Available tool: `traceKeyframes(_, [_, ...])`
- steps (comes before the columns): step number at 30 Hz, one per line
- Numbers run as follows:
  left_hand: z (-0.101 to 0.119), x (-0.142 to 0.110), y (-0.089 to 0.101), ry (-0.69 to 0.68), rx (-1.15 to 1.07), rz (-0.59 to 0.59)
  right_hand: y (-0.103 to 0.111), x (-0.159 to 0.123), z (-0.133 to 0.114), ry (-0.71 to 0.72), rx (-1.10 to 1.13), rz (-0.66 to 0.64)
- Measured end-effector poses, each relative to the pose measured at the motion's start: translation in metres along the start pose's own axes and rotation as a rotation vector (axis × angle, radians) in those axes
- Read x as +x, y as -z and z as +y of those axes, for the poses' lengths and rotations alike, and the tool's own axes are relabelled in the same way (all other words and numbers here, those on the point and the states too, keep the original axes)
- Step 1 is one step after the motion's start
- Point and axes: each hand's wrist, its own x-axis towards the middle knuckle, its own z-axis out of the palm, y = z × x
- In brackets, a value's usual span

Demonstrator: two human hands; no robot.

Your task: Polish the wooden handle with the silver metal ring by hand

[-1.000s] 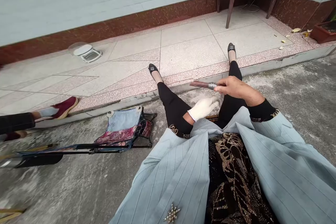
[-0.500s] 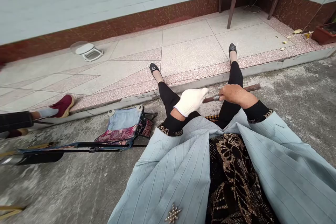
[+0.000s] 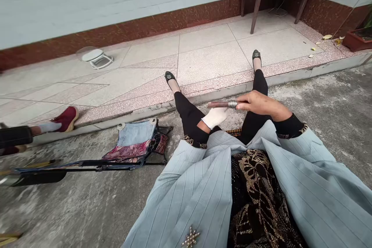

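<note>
In the head view a short brown stick (image 3: 217, 104) lies level over my lap. Silvery wire (image 3: 233, 104) is wound in a tight coil around it. My right hand (image 3: 263, 105), bare, holds the stick just right of the coil, between thumb and fingers. Under the stick is my left hand (image 3: 215, 117) in a white knitted glove, close against it. Its fingers are partly hidden and blurred, so I cannot tell whether they grip it. The stick's left end sticks out above the glove.
A folding chair (image 3: 136, 133) with a blue and floral seat stands to the left. A person's red shoe (image 3: 66, 119) rests by the raised tiled step (image 3: 209, 62). Farther off are a small white stool (image 3: 97, 59), a wooden table (image 3: 255, 4) and a planter (image 3: 357, 40).
The stick has shifted left, so its left end now shows over the glove and its right part no longer shows beyond my right hand. My gloved hand has moved slightly right and lower.
</note>
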Motion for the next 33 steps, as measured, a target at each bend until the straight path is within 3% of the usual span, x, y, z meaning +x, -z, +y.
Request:
traceKeyframes(2, [0.003, -0.006, -0.005, -0.009, 0.030, -0.014, 0.001, 0.000, 0.002, -0.073, -0.048, 0.136])
traceKeyframes(5, [0.011, -0.015, -0.007, -0.051, 0.121, -0.053, -0.001, 0.003, 0.009, -0.175, -0.151, 0.230])
traceKeyframes(12, [0.018, -0.021, 0.003, -0.013, 0.228, -0.059, -0.007, 0.008, 0.011, -0.345, -0.422, 0.216])
traceKeyframes(19, [0.029, -0.020, -0.006, -0.054, 0.329, -0.074, -0.015, 0.010, 0.010, -0.402, -0.620, 0.283])
traceKeyframes(22, [0.026, -0.022, 0.004, -0.027, 0.490, -0.007, -0.014, 0.010, 0.015, -0.450, -0.661, 0.168])
traceKeyframes(25, [0.015, -0.018, 0.020, -0.042, 0.483, 0.039, -0.009, 0.007, 0.016, -0.383, -0.509, -0.214])
traceKeyframes(27, [0.008, -0.013, 0.026, -0.095, 0.323, 0.020, -0.004, 0.003, 0.016, -0.218, -0.230, -0.508])
traceKeyframes(28, [0.006, -0.011, 0.026, -0.132, 0.204, 0.007, -0.001, 0.000, 0.015, -0.122, -0.067, -0.581])
traceKeyframes(30, [0.003, -0.007, 0.022, -0.186, -0.063, 0.001, 0.006, -0.005, 0.014, 0.024, 0.202, -0.510])
traceKeyframes(33, [0.006, -0.008, 0.009, -0.126, -0.390, 0.030, 0.016, -0.008, 0.013, 0.040, 0.345, -0.105])
